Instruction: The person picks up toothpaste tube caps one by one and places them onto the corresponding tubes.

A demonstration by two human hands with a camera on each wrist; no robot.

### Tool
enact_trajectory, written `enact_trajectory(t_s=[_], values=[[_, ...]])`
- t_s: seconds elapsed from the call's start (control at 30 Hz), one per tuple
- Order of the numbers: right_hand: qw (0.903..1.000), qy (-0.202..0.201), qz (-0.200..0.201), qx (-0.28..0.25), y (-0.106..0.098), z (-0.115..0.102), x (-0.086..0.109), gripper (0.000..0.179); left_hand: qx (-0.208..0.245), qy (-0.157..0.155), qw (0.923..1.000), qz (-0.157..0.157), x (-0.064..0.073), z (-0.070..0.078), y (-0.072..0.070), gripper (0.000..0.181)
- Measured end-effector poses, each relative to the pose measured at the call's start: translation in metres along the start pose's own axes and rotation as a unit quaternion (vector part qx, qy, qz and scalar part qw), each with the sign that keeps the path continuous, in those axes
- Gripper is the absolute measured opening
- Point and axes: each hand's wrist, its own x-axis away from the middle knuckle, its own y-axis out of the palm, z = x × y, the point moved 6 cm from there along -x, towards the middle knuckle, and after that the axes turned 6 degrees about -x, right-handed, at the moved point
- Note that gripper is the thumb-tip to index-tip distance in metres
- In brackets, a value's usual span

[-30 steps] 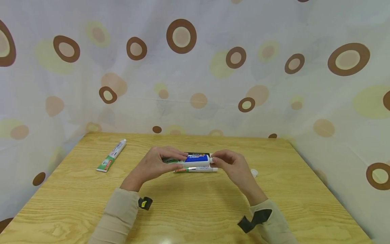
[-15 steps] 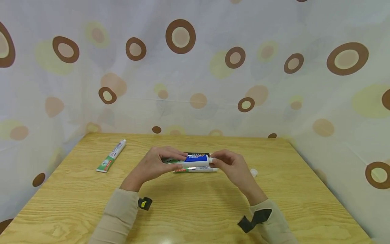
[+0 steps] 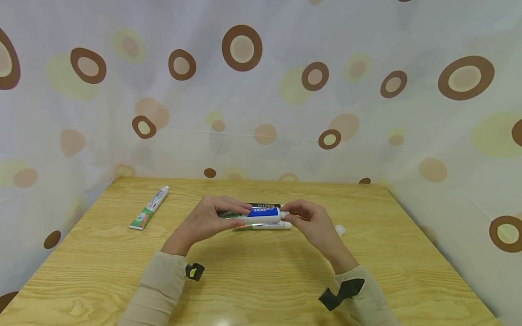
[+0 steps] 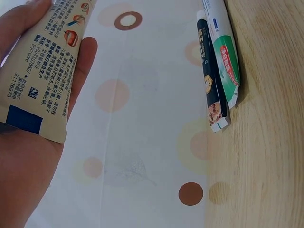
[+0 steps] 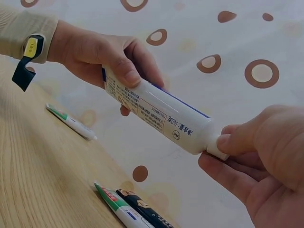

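Note:
My left hand grips a white and blue toothpaste tube by its body, above the table and lying nearly level. In the left wrist view, the printed beige back of the toothpaste tube faces the camera near its flat end. At the other end, thumb and fingers of my right hand pinch the small white cap at the neck. Below and behind the held tube lie a black toothpaste tube and a white and green toothpaste tube, side by side.
Another white and green toothpaste tube lies at the back left of the wooden table. A loose round white cap rests on the table just right of my right hand. A curtain with brown circles hangs behind and at both sides.
The right fingertips have shifted slightly around the cap. The held tube, left hand and the things on the table stay in place.

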Motion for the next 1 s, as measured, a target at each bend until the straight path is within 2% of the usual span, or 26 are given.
enact_trajectory(t_s=[0.33,0.6,0.8,1.0], values=[[0.9986,0.003,-0.006,-0.053,0.0006,0.0027,-0.0025,0.025,0.004,-0.002,1.0,0.0,-0.0002,0.0021,-0.0003,0.027],[0.9999,-0.007,-0.003,-0.007,-0.0003,-0.0031,-0.0004,0.023,0.008,-0.002,1.0,0.001,-0.0016,0.0017,-0.0004,0.026],[0.9999,-0.005,0.0,-0.013,-0.0013,-0.0009,-0.0008,0.017,0.004,-0.001,1.0,0.0,-0.0019,0.0025,0.0,0.026],[0.9994,0.007,0.007,-0.032,-0.001,0.0008,-0.0014,0.023,0.003,-0.004,1.0,0.001,-0.0012,0.0033,0.0003,0.026]])
